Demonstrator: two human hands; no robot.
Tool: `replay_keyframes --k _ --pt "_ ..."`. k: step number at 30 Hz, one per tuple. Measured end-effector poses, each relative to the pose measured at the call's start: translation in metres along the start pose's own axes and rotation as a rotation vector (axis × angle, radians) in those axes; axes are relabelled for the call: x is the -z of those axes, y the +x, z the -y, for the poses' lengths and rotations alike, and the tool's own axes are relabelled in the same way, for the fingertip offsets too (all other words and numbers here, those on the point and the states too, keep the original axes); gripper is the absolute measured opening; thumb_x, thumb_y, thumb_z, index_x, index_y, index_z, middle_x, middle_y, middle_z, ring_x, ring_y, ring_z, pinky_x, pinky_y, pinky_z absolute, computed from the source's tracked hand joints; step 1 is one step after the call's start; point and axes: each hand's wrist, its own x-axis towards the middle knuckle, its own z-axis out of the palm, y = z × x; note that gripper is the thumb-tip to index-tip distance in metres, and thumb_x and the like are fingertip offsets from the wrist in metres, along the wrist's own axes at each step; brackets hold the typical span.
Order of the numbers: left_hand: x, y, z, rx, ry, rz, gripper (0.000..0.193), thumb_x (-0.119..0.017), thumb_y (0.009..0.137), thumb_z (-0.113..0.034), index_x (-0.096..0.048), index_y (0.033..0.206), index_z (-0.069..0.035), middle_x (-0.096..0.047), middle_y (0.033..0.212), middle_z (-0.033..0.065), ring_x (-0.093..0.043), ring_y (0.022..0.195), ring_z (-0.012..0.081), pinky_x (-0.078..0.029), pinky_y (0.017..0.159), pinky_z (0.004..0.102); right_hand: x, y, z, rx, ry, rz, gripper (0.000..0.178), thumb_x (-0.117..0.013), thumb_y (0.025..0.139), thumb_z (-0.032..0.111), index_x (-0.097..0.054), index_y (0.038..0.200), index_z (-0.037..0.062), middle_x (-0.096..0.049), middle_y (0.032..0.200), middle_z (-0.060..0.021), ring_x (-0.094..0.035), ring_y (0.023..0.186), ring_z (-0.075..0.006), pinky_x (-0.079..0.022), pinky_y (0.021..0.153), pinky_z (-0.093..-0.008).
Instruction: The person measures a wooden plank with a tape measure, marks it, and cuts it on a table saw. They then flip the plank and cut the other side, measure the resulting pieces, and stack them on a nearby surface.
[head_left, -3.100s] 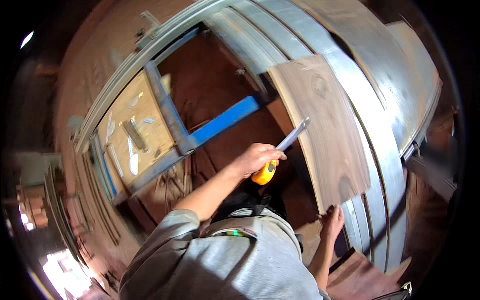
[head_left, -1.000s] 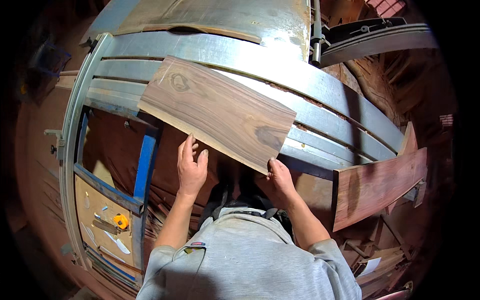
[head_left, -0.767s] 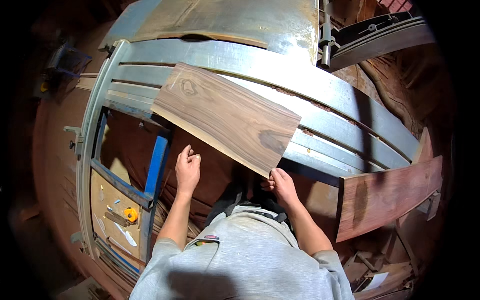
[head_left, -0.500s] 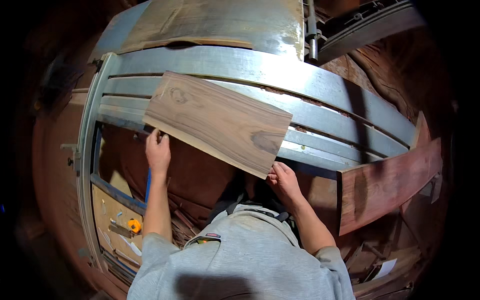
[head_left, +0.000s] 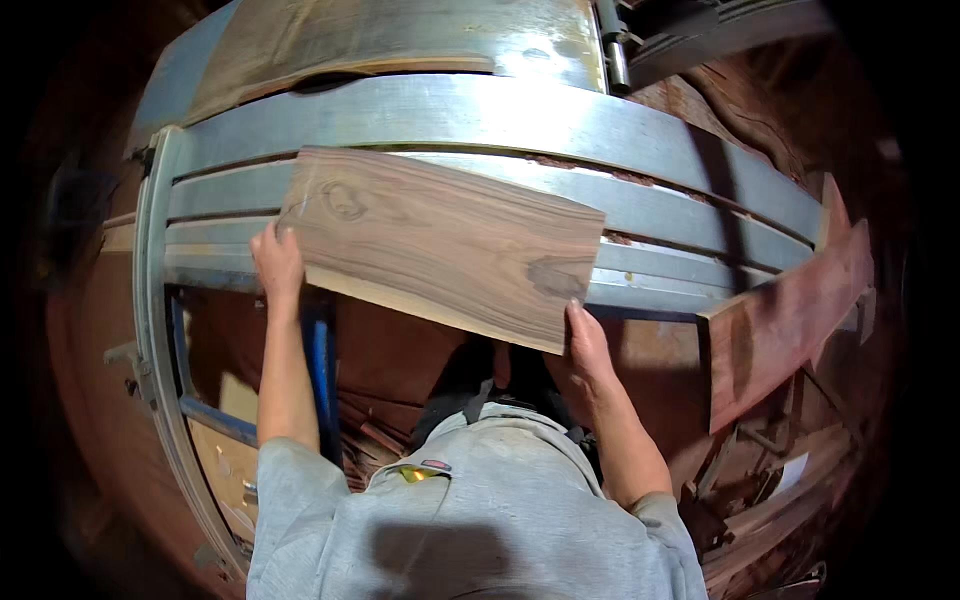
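Note:
A rectangular wooden board [head_left: 440, 240] with dark grain, two knots and a pale strip along its near edge is held level in front of me. My left hand [head_left: 277, 262] grips its left end, the fingers partly hidden at the edge. My right hand [head_left: 588, 342] clasps the near right corner, thumb on top and the other fingers out of sight below. Beneath and beyond the board lies a slotted metal sliding table [head_left: 400, 112]; whether the board touches it I cannot tell.
Beyond the slots is a wide metal machine top [head_left: 440, 40]. A reddish plank [head_left: 780, 320] leans at the right. On the left a metal fence rail [head_left: 155, 260] runs toward me. Wood offcuts [head_left: 370, 435] lie low near my legs.
The left hand has moved up and outward from the near edge to the board's left end. My right hand has come up around its corner, and the board has turned slightly.

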Motion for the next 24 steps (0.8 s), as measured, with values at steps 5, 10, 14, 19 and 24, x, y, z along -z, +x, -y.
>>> replay_keyframes --k 5,10,14,19,24 --pt "-0.013 0.007 0.031 -0.092 -0.065 0.053 0.05 -0.049 0.1 -0.031 -0.055 0.133 0.005 -0.058 0.127 0.03 -0.052 0.121 0.0459 -0.041 0.102 0.0492 -0.011 -0.001 0.005 0.034 -0.038 0.0 0.046 -0.046 0.107 0.036 -0.058 0.128 -0.0029 -0.064 0.125 -0.0149 -0.06 0.112 -0.0242 -0.046 0.1 -0.04" --pt "-0.007 0.02 0.034 -0.066 -0.091 0.185 0.049 -0.05 0.099 -0.036 -0.059 0.13 0.001 -0.063 0.122 0.0285 -0.058 0.116 0.0458 -0.045 0.098 0.0483 -0.018 -0.003 0.01 -0.027 0.053 -0.007 0.049 -0.051 0.105 0.038 -0.059 0.127 -0.0054 -0.063 0.126 -0.0169 -0.06 0.113 -0.024 -0.045 0.099 -0.0383" --pt "0.001 0.058 0.041 -0.126 -0.079 0.332 0.053 -0.05 0.099 -0.042 -0.062 0.126 0.002 -0.064 0.121 0.0288 -0.06 0.113 0.0454 -0.047 0.094 0.0478 -0.027 -0.004 0.02 -0.074 0.071 -0.02 0.051 -0.053 0.104 0.038 -0.058 0.128 -0.0061 -0.063 0.126 -0.0178 -0.061 0.112 -0.0249 -0.047 0.096 -0.0386" --pt "-0.005 0.071 0.02 -0.101 0.009 0.335 0.061 -0.042 0.101 -0.048 -0.064 0.12 0.005 -0.064 0.119 0.0302 -0.058 0.111 0.0482 -0.046 0.092 0.0479 -0.022 0.001 0.01 -0.008 0.065 -0.025 0.049 -0.055 0.103 0.039 -0.062 0.122 -0.0062 -0.066 0.12 -0.0156 -0.062 0.107 -0.0226 -0.049 0.092 -0.0371" --pt "0.007 0.032 0.019 -0.046 -0.314 0.452 0.049 -0.05 0.101 -0.037 -0.064 0.115 0.007 -0.069 0.1 0.0187 -0.062 0.09 0.0273 -0.048 0.084 0.04 -0.003 -0.028 -0.015 -0.022 -0.039 -0.157 0.04 -0.059 0.097 0.044 -0.062 0.088 0.0044 -0.049 0.078 0.0015 -0.042 0.071 -0.0119 -0.036 0.063 -0.0323"
